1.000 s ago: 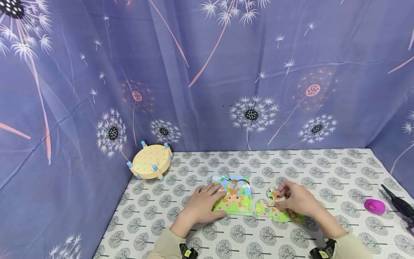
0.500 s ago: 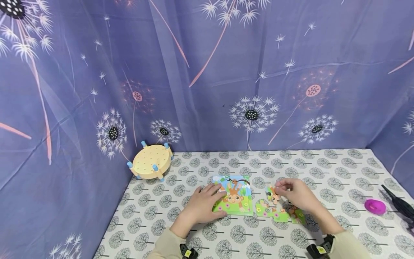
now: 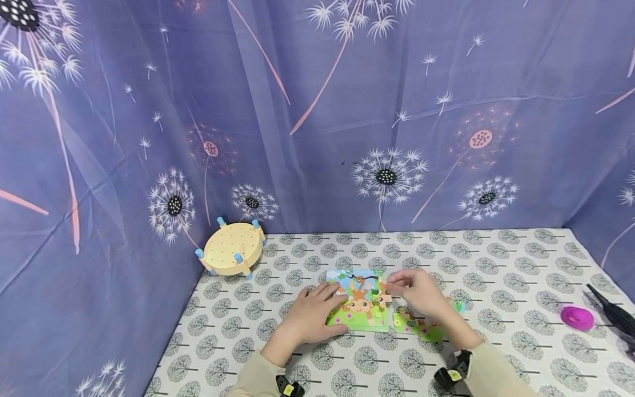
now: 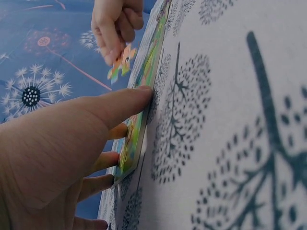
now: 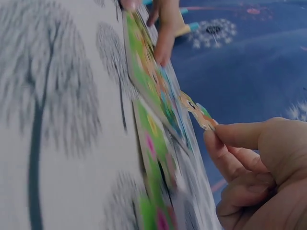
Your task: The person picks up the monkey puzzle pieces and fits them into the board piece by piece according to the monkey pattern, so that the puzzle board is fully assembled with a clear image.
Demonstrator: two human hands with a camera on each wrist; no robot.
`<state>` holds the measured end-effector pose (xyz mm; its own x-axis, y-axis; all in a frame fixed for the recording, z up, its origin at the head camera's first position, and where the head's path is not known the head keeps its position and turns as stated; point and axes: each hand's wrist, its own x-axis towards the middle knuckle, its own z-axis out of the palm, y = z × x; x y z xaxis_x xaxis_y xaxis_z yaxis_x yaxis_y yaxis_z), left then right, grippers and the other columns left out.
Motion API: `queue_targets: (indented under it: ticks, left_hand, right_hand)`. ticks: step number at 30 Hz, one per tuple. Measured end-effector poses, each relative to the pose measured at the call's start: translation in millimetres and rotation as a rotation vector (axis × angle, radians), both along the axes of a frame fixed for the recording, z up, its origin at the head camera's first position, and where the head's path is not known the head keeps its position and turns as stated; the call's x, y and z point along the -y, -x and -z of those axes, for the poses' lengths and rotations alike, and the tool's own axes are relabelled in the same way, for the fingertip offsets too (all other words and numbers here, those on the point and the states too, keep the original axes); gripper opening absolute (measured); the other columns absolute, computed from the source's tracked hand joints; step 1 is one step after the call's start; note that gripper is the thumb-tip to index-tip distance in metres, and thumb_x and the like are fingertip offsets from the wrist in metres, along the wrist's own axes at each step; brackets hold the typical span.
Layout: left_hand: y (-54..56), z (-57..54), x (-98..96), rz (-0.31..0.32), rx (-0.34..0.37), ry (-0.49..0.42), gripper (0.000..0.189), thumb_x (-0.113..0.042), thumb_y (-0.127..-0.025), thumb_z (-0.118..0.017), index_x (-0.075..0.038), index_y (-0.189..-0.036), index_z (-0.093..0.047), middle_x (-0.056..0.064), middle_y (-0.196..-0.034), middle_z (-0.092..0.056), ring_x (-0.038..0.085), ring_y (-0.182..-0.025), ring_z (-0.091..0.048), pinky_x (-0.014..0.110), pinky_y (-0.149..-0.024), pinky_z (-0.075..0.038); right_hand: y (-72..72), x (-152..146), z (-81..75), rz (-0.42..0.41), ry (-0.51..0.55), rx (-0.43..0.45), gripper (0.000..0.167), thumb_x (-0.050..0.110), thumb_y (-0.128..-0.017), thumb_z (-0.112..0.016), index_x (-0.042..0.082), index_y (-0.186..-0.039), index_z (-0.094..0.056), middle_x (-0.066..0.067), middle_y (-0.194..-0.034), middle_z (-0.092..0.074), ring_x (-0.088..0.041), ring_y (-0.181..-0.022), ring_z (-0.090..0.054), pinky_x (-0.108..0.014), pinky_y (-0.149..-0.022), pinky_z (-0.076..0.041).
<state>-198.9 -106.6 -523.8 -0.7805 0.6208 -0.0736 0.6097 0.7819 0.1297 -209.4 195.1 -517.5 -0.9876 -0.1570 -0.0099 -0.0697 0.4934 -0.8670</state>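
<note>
A monkey jigsaw puzzle board (image 3: 358, 303) lies flat on the table. My left hand (image 3: 311, 313) rests on its left part with fingers spread, the thumb along the near edge. Between thumb and fingertips my right hand (image 3: 421, 292) pinches a jigsaw piece (image 3: 383, 299) over the board's right edge. In the right wrist view that puzzle piece (image 5: 197, 111) shows an orange animal face with an eye and is held tilted, above the board. Several loose puzzle pieces (image 3: 405, 322) with green grass and flowers lie just right of the board, partly hidden under my right forearm.
A yellow round toy stool (image 3: 233, 249) with blue-tipped legs stands at the back left by the curtain (image 3: 317, 138). Toward the right edge of the tablecloth (image 3: 501, 331) lie a magenta oval dish (image 3: 577, 318) and a black long-nosed object (image 3: 615, 311).
My right hand has lifted the puzzle piece from among the loose ones and carried it left to the board's right side. The left hand has stayed in place.
</note>
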Motion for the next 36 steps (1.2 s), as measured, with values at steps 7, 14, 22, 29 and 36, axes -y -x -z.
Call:
queue_targets:
  ticks: [7, 14, 22, 29, 36]
  left_hand:
    - [1.4, 1.3, -0.1, -0.005, 0.007, 0.002, 0.073, -0.071, -0.095, -0.055, -0.033, -0.157, -0.047, -0.001, -0.170, -0.028, 0.028, -0.154, -0.029, 0.065, -0.119, -0.028]
    - [0.6, 0.3, -0.3, 0.000, -0.010, 0.009, 0.074, -0.072, -0.095, -0.055, -0.032, -0.157, -0.047, 0.000, -0.169, -0.029, 0.029, -0.153, -0.030, 0.065, -0.119, -0.028]
    - [-1.1, -1.7, -0.9, 0.010, -0.024, 0.019, 0.074, -0.072, -0.096, -0.054, -0.030, -0.157, -0.047, 0.001, -0.169, -0.031, 0.031, -0.152, -0.032, 0.065, -0.118, -0.029]
    - [-8.8, -1.6, -9.0, 0.055, -0.065, 0.047, 0.074, -0.069, -0.098, -0.053, -0.029, -0.159, -0.044, 0.000, -0.168, -0.033, 0.032, -0.151, -0.035, 0.064, -0.117, -0.032]
    - [-12.8, 3.3, -14.9, 0.081, -0.051, 0.028, 0.078, -0.068, -0.099, -0.052, -0.030, -0.164, -0.033, -0.003, -0.171, -0.025, 0.033, -0.153, -0.029, 0.065, -0.116, -0.034]
  right_hand:
    - [5.5, 32, 6.5, -0.003, 0.019, 0.027, 0.016, 0.018, -0.093, -0.079, 0.007, -0.104, -0.076, -0.001, -0.089, -0.073, -0.019, -0.077, -0.066, -0.030, -0.062, -0.054]
    - [9.1, 51, 12.5, -0.011, -0.017, 0.016, 0.014, 0.014, -0.091, -0.079, 0.005, -0.102, -0.078, 0.000, -0.084, -0.072, -0.016, -0.073, -0.067, -0.028, -0.064, -0.057]
    - [8.6, 64, 9.2, 0.031, -0.060, 0.025, 0.011, 0.013, -0.090, -0.080, 0.006, -0.099, -0.078, 0.002, -0.081, -0.071, -0.015, -0.068, -0.065, -0.025, -0.054, -0.054]
    - [7.4, 67, 8.2, 0.065, -0.125, 0.037, 0.010, 0.016, -0.089, -0.081, 0.008, -0.096, -0.079, 0.003, -0.081, -0.072, -0.014, -0.066, -0.063, -0.028, -0.054, -0.052]
    - [10.1, 66, 8.9, 0.060, -0.126, 0.050, 0.010, 0.014, -0.090, -0.081, 0.008, -0.097, -0.079, 0.002, -0.080, -0.072, -0.014, -0.067, -0.064, -0.029, -0.057, -0.054]
